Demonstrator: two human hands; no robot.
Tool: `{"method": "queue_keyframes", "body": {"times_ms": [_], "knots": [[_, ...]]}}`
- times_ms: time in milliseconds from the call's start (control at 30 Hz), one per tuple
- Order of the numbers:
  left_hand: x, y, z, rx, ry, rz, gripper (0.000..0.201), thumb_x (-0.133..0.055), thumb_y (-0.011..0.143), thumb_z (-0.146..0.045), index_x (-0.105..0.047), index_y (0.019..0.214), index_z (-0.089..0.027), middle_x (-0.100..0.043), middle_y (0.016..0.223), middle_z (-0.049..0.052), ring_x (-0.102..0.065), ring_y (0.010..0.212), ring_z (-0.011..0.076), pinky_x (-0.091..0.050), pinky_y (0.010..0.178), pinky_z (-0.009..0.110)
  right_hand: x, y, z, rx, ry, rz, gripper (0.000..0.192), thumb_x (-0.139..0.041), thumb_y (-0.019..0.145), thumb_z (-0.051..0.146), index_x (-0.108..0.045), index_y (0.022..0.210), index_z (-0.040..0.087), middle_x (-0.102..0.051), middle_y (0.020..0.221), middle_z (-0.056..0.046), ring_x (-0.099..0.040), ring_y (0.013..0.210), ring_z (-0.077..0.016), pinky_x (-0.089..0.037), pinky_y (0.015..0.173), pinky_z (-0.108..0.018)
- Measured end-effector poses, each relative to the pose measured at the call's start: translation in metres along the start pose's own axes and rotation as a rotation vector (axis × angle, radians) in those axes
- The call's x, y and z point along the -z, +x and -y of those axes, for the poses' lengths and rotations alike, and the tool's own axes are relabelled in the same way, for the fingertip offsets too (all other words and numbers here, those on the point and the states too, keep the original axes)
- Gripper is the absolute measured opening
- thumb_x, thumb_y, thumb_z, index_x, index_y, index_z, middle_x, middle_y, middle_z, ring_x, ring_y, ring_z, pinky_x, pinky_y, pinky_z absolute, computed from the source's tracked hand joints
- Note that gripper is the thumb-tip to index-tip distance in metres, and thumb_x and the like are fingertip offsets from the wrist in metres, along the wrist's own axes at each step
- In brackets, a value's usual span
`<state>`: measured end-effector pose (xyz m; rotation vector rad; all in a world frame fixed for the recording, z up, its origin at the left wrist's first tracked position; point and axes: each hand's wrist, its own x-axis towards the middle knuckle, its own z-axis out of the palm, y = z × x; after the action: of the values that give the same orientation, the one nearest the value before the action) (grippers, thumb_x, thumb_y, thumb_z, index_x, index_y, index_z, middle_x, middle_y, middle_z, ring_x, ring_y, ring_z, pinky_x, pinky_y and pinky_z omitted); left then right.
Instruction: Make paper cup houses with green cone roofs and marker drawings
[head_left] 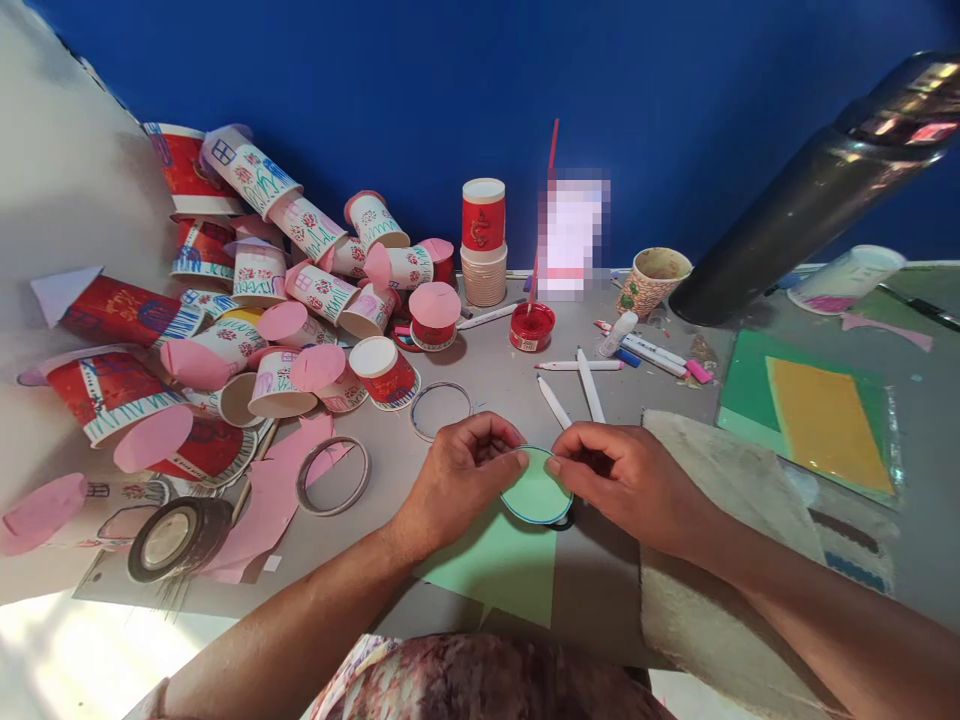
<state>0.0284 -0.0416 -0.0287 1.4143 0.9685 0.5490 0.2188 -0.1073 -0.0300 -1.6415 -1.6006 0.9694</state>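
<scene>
Between my two hands is a round light-green paper disc (536, 488) with a dark blue outline along its edge. My left hand (472, 468) pinches its upper left rim between thumb and fingers. On the upper right rim, my right hand (626, 475) grips it the same way. Below the disc, a larger sheet of light-green paper (502, 575) lies on the grey table. A small dark object, partly covered, shows under the disc's lower right edge. Just beyond my hands lie white marker pens (589, 385).
Many decorated paper cups (300, 290) with pink paper pieces are piled at the left. Nearer are tape rings (334, 476), a black tape roll (180, 537) and pink paper (274, 495). A red paint pot (532, 327) stands behind; a dark bottle (795, 200) leans at right above coloured sheets (825, 420).
</scene>
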Motion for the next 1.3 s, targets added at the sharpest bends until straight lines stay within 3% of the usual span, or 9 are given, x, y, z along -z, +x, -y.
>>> {"method": "queue_keyframes", "body": {"times_ms": [233,333,433,500,633,800,1000,1167,1300], "knots": [[0.003,0.003,0.005,0.045,0.026,-0.035,0.022,-0.074,0.078,-0.036,-0.062,0.082,-0.018,-0.05,0.062,-0.004,-0.041,0.056,0.0091,-0.03,0.052,0.021,0.002,0.003,-0.002,-0.068,0.07,-0.035,0.018,-0.06,0.089,0.035,-0.064,0.077,0.022,-0.062,0.061,0.003,-0.051,0.055,-0.0127,-0.038,0.051,-0.025],[0.006,0.002,0.001,0.011,0.003,0.002,0.024,-0.074,0.08,-0.039,-0.065,0.082,-0.017,-0.06,0.075,0.001,-0.045,0.062,0.01,-0.033,0.055,0.023,0.002,0.008,-0.005,-0.086,0.109,-0.045,0.016,-0.061,0.088,0.035,-0.065,0.081,0.022,-0.062,0.062,0.004,-0.054,0.055,-0.0124,-0.041,0.053,-0.024],[0.008,-0.001,-0.004,-0.046,-0.043,0.071,0.041,-0.061,0.09,-0.052,-0.068,0.076,-0.014,-0.065,0.092,0.008,-0.047,0.067,0.0111,-0.035,0.057,0.024,0.003,0.01,-0.008,-0.085,0.115,-0.054,0.016,-0.061,0.088,0.035,-0.064,0.08,0.021,-0.062,0.061,0.005,-0.056,0.054,-0.0123,-0.042,0.054,-0.024],[0.008,-0.001,-0.004,-0.007,-0.062,0.073,0.046,-0.058,0.092,-0.056,-0.066,0.073,-0.014,-0.062,0.081,0.005,-0.043,0.063,0.01,-0.032,0.055,0.024,0.002,0.009,-0.008,-0.057,0.115,-0.061,0.016,-0.061,0.088,0.034,-0.064,0.079,0.021,-0.061,0.06,0.005,-0.055,0.055,-0.0121,-0.041,0.054,-0.024],[0.004,0.002,0.001,0.112,-0.103,0.056,0.032,-0.08,0.073,-0.039,-0.058,0.074,-0.016,-0.054,0.067,-0.002,-0.04,0.058,0.0077,-0.029,0.052,0.021,-0.002,0.009,-0.007,-0.009,0.138,-0.051,0.016,-0.061,0.089,0.031,-0.063,0.077,0.021,-0.059,0.059,0.005,-0.052,0.055,-0.0116,-0.04,0.053,-0.023],[0.007,0.009,0.002,0.117,-0.142,-0.009,0.027,-0.079,0.069,-0.029,-0.057,0.079,-0.018,-0.056,0.069,-0.004,-0.043,0.057,0.007,-0.032,0.054,0.02,-0.001,0.012,-0.009,-0.048,0.216,-0.046,0.012,-0.063,0.087,0.033,-0.066,0.085,0.021,-0.063,0.063,0.004,-0.055,0.057,-0.0123,-0.044,0.054,-0.023],[0.02,0.021,0.008,0.045,0.033,-0.137,0.021,-0.074,0.07,-0.028,-0.057,0.075,-0.019,-0.058,0.07,-0.003,-0.048,0.061,0.0098,-0.037,0.058,0.022,0.026,0.024,-0.02,-0.038,0.101,-0.303,0.021,-0.06,0.088,0.038,-0.068,0.079,0.021,-0.071,0.068,-0.001,-0.058,0.055,-0.0142,-0.045,0.054,-0.026],[0.018,0.029,0.004,-0.026,0.326,-0.112,0.01,-0.067,0.072,-0.026,-0.06,0.072,-0.019,-0.06,0.069,-0.003,-0.049,0.063,0.0122,-0.037,0.059,0.024,0.05,0.041,-0.044,-0.073,0.035,-0.561,0.025,-0.062,0.084,0.043,-0.069,0.078,0.02,-0.072,0.069,-0.003,-0.059,0.057,-0.0172,-0.044,0.057,-0.03],[0.016,0.037,-0.002,-0.135,0.535,-0.125,0.004,-0.061,0.075,-0.021,-0.061,0.071,-0.019,-0.061,0.069,-0.004,-0.051,0.063,0.0123,-0.038,0.06,0.024,0.059,0.05,-0.058,-0.082,-0.011,-0.638,0.028,-0.061,0.082,0.046,-0.069,0.08,0.019,-0.074,0.076,-0.007,-0.064,0.068,-0.0215,-0.046,0.065,-0.033]]}}
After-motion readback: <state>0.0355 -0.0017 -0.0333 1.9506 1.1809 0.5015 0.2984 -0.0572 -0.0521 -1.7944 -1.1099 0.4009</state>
